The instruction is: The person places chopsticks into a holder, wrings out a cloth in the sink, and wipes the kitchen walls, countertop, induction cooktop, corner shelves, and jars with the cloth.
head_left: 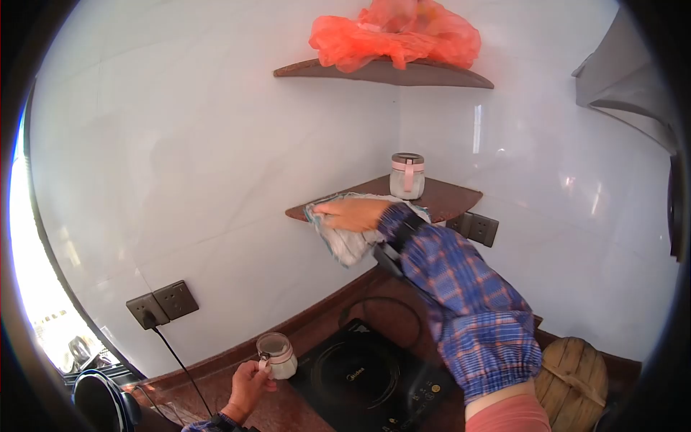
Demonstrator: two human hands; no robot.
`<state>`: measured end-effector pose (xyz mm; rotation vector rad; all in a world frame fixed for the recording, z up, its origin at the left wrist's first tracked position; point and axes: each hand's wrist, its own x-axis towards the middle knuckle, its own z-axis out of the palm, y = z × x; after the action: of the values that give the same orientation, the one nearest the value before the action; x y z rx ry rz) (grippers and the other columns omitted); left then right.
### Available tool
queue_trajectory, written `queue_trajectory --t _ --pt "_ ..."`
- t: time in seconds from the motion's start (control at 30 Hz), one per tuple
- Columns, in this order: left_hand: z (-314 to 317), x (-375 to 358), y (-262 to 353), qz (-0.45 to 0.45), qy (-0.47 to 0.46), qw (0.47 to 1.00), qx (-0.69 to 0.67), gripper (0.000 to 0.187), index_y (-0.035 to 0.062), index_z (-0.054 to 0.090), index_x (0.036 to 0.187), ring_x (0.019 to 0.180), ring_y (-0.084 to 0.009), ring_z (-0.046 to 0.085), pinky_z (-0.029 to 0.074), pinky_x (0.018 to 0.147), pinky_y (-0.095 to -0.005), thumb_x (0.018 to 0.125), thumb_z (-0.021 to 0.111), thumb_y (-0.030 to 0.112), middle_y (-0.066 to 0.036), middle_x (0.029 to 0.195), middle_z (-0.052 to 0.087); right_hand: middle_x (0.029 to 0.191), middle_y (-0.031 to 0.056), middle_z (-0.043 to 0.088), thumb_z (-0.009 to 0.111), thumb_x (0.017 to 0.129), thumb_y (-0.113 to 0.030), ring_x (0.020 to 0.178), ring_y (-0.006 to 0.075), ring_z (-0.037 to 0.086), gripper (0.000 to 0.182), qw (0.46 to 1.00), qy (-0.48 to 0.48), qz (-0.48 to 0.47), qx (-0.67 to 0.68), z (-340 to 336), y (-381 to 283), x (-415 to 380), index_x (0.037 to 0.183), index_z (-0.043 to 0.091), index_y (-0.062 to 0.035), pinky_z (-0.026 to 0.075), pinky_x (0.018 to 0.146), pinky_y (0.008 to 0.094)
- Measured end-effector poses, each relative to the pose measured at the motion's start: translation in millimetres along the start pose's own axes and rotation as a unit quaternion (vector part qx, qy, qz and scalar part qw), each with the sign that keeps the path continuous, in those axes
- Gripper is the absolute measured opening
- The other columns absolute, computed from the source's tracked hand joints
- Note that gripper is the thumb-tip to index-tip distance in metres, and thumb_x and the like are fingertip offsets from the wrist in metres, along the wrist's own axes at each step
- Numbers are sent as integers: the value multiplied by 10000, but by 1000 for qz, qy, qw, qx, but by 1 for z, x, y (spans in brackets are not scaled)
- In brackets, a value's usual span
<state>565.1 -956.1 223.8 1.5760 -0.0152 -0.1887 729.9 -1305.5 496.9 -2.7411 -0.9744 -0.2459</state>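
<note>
My right hand (pixel 351 214) lies on a light cloth (pixel 351 247) with a bluish edge, pressing it on the left part of the lower corner shelf (pixel 450 196). Part of the cloth hangs over the shelf's front edge. Behind it on that shelf stands a lidded glass jar (pixel 408 180) with a pink handle and white contents. Down on the counter, my left hand (pixel 250 390) has its fingers closed around the pink handle of a second, similar jar (pixel 283 358), which is upright beside the induction cooker.
A black induction cooker (pixel 360 378) sits on the red-brown counter (pixel 209 376). Above, an upper shelf (pixel 381 72) carries a red plastic bag (pixel 403 36). Sockets (pixel 163 302) with a plugged cord are at left, a round wooden lid (pixel 574 381) at right.
</note>
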Motion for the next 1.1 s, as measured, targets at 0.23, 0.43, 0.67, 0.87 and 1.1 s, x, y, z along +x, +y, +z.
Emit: queue_trajectory --t 0.23,0.43,0.67,0.87,1.1 --pt "-5 -8 -12 12 29 999 -38 137 10 559 946 715 -140 634 590 626 -291 974 610 134 -66 846 614 1160 156 643 490 979 -170 1099 324 603 284 962 241 -108 -63 11 32 -109 1222 596 -66 465 951 402" --pt "-27 -13 -25 82 85 993 -3 143 40 589 954 725 -108 609 557 667 -270 975 614 179 -31 849 605 1188 127 647 532 872 -49 1101 303 621 366 926 254 -42 -277 12 85 -136 1227 616 -83 500 949 385" --pt "-48 -36 -27 25 115 993 -6 129 46 585 1000 761 -120 635 555 689 -269 990 587 174 -19 873 635 1167 142 659 505 928 -131 1056 300 644 303 936 287 195 -53 -7 89 -160 1183 637 -33 498 959 371" --pt "-63 -35 -57 15 126 992 8 135 32 574 956 681 -138 635 548 608 -269 962 589 166 -58 850 631 1218 155 651 466 975 -233 1098 288 635 344 903 249 87 -338 -6 187 -194 1265 608 -114 491 956 373" --pt "-56 -28 -73 5 124 992 -6 137 26 551 981 668 -160 644 565 618 -294 960 583 157 -57 815 616 1401 121 540 380 1006 -263 1250 324 534 354 890 40 402 -213 -28 187 -170 1256 580 -110 432 1045 408"
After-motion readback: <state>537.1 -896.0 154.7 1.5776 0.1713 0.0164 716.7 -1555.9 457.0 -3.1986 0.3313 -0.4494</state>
